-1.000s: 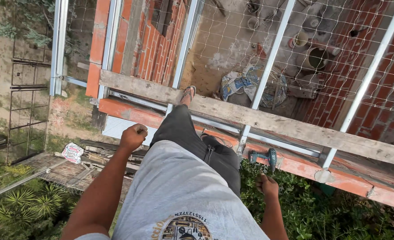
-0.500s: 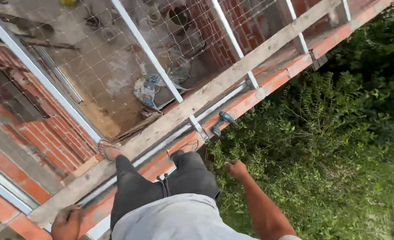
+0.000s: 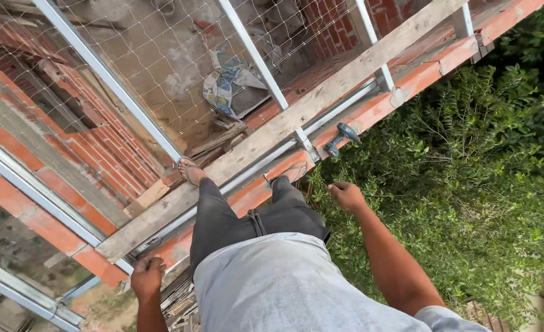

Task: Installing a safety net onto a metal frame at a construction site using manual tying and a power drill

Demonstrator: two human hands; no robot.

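Note:
I look straight down my body, grey shirt and dark trousers, at my feet on a brick ledge (image 3: 407, 80) and a long wooden plank (image 3: 296, 120) high above the ground. My left hand (image 3: 147, 276) is curled into a fist beside the ledge's lower end, holding nothing I can see. My right hand (image 3: 347, 195) hangs loosely closed over green bushes, empty, a short way below a blue-green power drill (image 3: 340, 139) that lies on the ledge.
White metal posts (image 3: 256, 58) rise from the ledge with wire mesh (image 3: 161, 55) stretched between them. Behind the mesh lie a concrete floor and a crumpled sack (image 3: 226, 86). Dense green shrubs (image 3: 468, 184) fill the drop on the right.
The view has swung round and closer over the ledge. My right hand has moved up nearer the drill; my left fist stays low by the ledge's edge.

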